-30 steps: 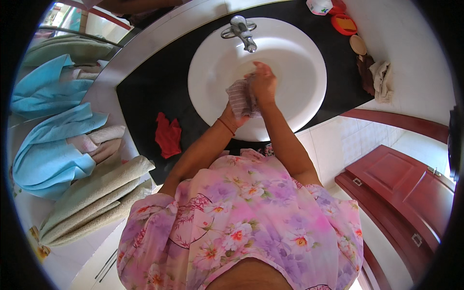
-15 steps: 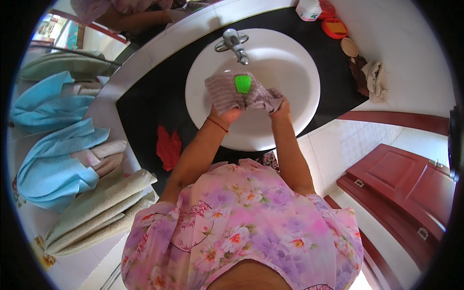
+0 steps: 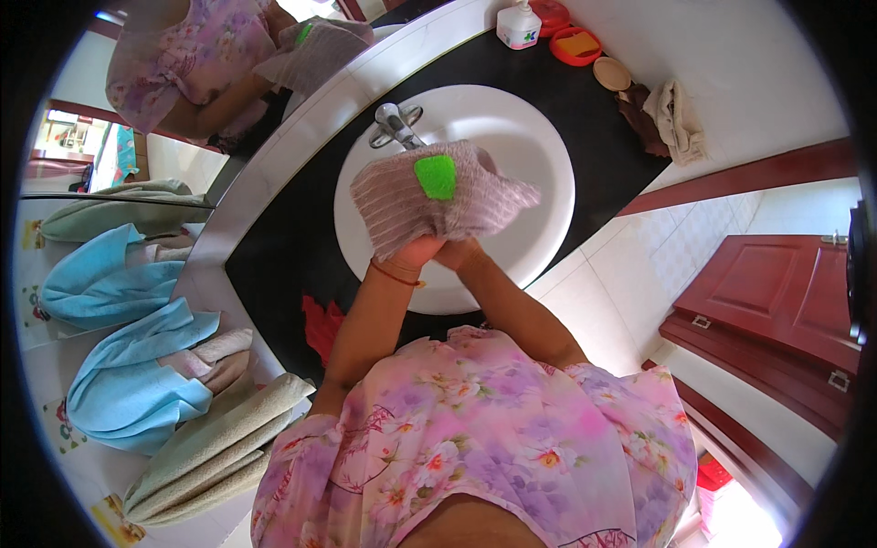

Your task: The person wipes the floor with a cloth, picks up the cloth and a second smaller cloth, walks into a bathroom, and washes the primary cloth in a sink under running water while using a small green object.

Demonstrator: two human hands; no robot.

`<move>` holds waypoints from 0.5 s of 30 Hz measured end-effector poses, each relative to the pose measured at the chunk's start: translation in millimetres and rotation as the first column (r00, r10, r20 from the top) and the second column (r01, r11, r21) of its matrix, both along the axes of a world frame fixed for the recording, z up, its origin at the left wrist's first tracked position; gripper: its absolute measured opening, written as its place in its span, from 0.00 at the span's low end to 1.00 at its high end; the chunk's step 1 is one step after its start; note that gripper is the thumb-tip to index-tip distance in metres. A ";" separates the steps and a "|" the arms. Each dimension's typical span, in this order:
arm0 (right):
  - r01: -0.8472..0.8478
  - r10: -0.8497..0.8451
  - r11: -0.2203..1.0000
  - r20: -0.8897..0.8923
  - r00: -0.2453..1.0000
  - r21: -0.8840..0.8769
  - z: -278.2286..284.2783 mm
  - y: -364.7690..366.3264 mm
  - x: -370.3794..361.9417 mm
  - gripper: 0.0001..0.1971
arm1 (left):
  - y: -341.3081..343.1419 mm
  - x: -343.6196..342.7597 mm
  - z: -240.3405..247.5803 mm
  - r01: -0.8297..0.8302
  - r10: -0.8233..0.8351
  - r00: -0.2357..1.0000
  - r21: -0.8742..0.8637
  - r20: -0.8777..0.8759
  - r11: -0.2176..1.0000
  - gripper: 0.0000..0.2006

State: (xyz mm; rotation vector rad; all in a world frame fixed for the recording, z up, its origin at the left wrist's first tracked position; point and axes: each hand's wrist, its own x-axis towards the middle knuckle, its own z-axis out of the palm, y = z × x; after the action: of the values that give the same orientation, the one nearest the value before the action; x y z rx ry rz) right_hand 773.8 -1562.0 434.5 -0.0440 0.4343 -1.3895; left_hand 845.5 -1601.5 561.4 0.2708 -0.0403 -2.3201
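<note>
A greyish-pink ribbed washcloth with a bright green patch hangs spread over the white round sink. Both of my hands are under its lower edge, close together. My left hand, with a thin red band at the wrist, grips the cloth's bottom left. My right hand holds the bottom beside it. The cloth covers most of my fingers. The chrome tap stands just behind the cloth.
The black counter carries a red cloth at the left, a white pump bottle, red soap dishes and crumpled rags at the back right. Blue and beige towels hang left. A red-brown door is right.
I have raised the washcloth higher and spread it wider, its green patch now facing up toward me. My view has tilted, bringing more of the mirror into sight.
</note>
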 end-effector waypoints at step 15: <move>-0.143 0.033 0.983 -0.659 0.752 -0.114 41.9 7.1 -77.6 0.20 | 6.5 30.3 -41.3 0.099 -0.080 0.963 -0.062 0.257 0.993 0.18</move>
State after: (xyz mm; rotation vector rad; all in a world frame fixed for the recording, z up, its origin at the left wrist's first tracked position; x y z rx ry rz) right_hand 696.2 -1554.9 476.3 -0.6993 0.8955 -1.2823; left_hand 875.8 -1595.0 520.1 0.5372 -0.2707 -2.3540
